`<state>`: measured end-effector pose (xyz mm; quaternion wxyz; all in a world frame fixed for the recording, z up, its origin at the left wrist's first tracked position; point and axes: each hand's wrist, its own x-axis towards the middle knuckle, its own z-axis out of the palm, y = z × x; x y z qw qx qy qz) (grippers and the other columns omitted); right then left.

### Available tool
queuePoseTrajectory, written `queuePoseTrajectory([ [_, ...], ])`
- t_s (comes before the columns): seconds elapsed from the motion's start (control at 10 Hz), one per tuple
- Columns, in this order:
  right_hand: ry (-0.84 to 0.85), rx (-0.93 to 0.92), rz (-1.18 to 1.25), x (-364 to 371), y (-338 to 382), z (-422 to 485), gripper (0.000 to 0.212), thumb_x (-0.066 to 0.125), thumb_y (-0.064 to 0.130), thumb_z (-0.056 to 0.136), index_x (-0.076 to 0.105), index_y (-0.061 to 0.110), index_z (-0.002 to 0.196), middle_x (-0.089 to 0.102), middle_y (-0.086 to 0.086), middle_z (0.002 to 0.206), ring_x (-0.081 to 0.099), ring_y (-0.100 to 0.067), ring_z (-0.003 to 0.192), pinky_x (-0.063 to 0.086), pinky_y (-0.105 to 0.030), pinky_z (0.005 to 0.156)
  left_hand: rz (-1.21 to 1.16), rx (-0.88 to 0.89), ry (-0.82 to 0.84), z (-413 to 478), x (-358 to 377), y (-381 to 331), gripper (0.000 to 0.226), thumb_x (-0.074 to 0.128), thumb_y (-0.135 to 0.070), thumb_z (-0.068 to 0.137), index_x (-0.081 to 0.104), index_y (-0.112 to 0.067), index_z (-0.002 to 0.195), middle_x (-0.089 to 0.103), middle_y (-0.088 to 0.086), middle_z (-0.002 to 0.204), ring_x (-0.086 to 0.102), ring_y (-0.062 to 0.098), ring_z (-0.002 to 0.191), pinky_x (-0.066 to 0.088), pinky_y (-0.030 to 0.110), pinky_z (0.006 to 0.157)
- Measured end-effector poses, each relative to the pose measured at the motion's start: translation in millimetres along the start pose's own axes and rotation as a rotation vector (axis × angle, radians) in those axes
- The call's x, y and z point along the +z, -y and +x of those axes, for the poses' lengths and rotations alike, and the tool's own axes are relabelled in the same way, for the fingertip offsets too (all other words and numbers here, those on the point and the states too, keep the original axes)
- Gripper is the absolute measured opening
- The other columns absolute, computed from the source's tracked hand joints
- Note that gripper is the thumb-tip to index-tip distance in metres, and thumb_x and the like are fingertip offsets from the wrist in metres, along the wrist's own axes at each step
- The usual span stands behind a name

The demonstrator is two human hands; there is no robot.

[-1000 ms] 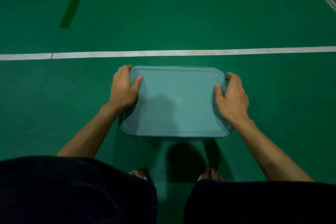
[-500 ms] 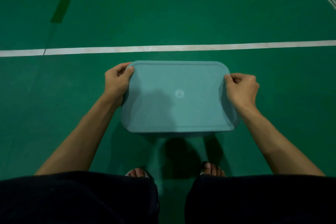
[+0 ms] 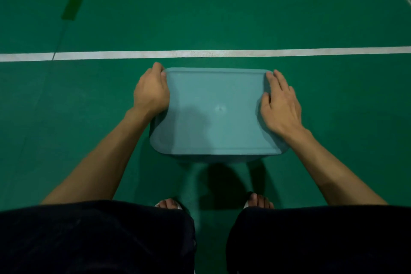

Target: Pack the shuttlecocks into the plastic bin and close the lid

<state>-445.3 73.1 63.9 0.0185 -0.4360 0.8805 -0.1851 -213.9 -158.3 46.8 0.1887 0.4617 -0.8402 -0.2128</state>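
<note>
the lid (image 3: 213, 118) lies flat on the bin (image 3: 213, 158) mid-frame, long axis left to right. left hand (image 3: 151, 93) curls round its left edge; right hand (image 3: 281, 104) presses flat, fingers straight.

The plastic bin (image 3: 213, 159) stands on the green floor (image 3: 222, 18) in the middle of the frame, just below the white line (image 3: 222, 53). Only a thin dark teal strip of its near wall shows. The lid (image 3: 218, 111), a pale teal rectangle with rounded corners, a raised border and a small centre mark, lies across the bin's top and hides its contents.
</note>
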Motion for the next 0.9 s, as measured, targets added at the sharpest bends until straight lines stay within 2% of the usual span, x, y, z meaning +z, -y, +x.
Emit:
queuePoseTrajectory([
  [0.1,0.008,-0.006,-0.023,-2,-3,10,0.058,0.040,0.025,0.096,0.037,0.010,0.152,0.038,-0.009,0.155,0.048,-0.039,0.120,0.044,-0.047,0.101,0.062,0.001,0.044,8,2,4,0.023,0.032,-0.027,0.109,0.043,-0.011,0.098,0.051,0.013,0.092,0.053,0.039,0.088,0.033,0.040,0.071],
  [0.2,0.009,-0.031,-0.141,3,0,12,0.057,0.036,0.032,0.102,0.035,0.007,0.153,0.040,-0.011,0.151,0.048,-0.038,0.116,0.048,-0.049,0.095,0.086,0.043,0.000,2,2,-1,0.031,0.036,-0.034,0.106,0.051,-0.007,0.109,0.057,0.018,0.102,0.055,0.040,0.095,0.041,0.044,0.074],
  [0.3,0.076,-0.029,-0.196,2,3,12,0.065,0.031,0.043,0.102,0.027,0.009,0.157,0.028,-0.009,0.164,0.037,-0.038,0.138,0.040,-0.054,0.109,0.304,0.154,-0.025,-8,-3,-16,0.048,0.041,-0.037,0.101,0.051,-0.006,0.137,0.057,0.022,0.127,0.054,0.041,0.112,0.046,0.050,0.088],
  [0.4,0.141,-0.069,-0.218,2,9,-3,0.073,0.030,0.053,0.100,0.016,0.015,0.161,0.013,-0.006,0.170,0.013,-0.035,0.155,0.017,-0.057,0.122,0.367,0.244,0.021,-40,3,-33,0.066,0.041,-0.049,0.097,0.046,-0.009,0.150,0.046,0.022,0.152,0.042,0.043,0.140,0.037,0.053,0.109],
  [0.5,0.188,-0.106,-0.291,6,16,-22,0.075,0.025,0.060,0.099,0.014,0.021,0.162,0.007,-0.007,0.171,0.002,-0.034,0.157,0.010,-0.058,0.124,0.432,0.267,0.142,-76,18,-43,0.073,0.027,-0.060,0.100,0.027,-0.021,0.162,0.023,0.014,0.168,0.018,0.039,0.155,0.018,0.056,0.123],
  [0.7,0.267,-0.077,-0.304,-4,22,-17,0.078,0.021,0.064,0.097,0.009,0.023,0.163,-0.001,-0.006,0.171,-0.004,-0.032,0.157,0.009,-0.058,0.124,0.445,0.211,0.249,-76,9,-49,0.080,0.019,-0.069,0.096,0.017,-0.027,0.164,0.011,0.009,0.171,0.006,0.035,0.158,0.006,0.054,0.126],
  [0.8,0.349,-0.063,-0.272,-22,29,-16,0.081,0.022,0.069,0.095,0.009,0.027,0.163,-0.004,-0.003,0.171,-0.007,-0.031,0.157,0.007,-0.059,0.124,0.444,0.186,0.400,-65,-14,-58,0.084,0.018,-0.073,0.093,0.011,-0.030,0.164,0.002,0.008,0.172,-0.001,0.032,0.158,0.002,0.050,0.127],
  [0.9,0.385,-0.094,-0.198,-41,33,-20,0.075,0.028,0.069,0.098,0.017,0.030,0.161,0.001,-0.001,0.171,-0.003,-0.029,0.157,0.005,-0.057,0.123,0.320,0.185,0.485,-60,-44,-66,0.100,0.012,-0.082,0.081,0.031,-0.024,0.160,0.020,0.012,0.169,0.019,0.030,0.156,0.018,0.045,0.125],
])
